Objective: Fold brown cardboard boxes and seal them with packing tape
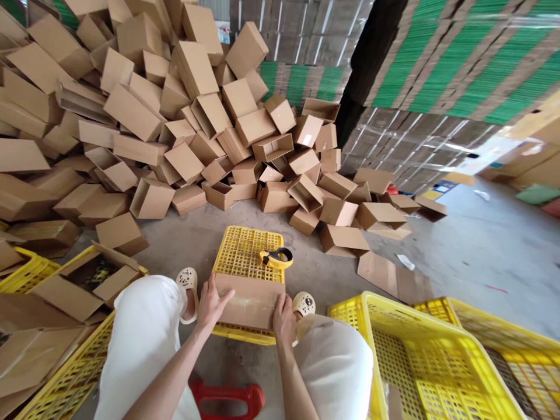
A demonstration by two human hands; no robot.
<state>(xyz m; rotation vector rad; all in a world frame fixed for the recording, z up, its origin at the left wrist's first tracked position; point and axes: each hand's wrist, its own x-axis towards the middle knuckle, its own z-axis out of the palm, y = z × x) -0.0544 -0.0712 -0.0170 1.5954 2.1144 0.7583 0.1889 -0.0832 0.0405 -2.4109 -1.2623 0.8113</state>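
A brown cardboard box [250, 303] lies on an upturned yellow plastic crate [245, 245] between my knees. My left hand [213, 303] grips the box's left end, thumb on its top face and fingers around the side. At the opposite end my right hand [284, 319] holds the right edge, its fingers partly hidden. Shiny clear tape seems to run across the top of the box. Beyond the box, a yellow and black tape dispenser [275, 258] rests on the crate near its right edge.
Many cardboard boxes [184, 163] are heaped ahead and to the left. Yellow crates [420, 350] stand at my right. On my left, an open box [87, 280] with dark contents sits in another crate. A red stool [231, 399] is below me. Strapped cardboard stacks [437, 70] rise behind.
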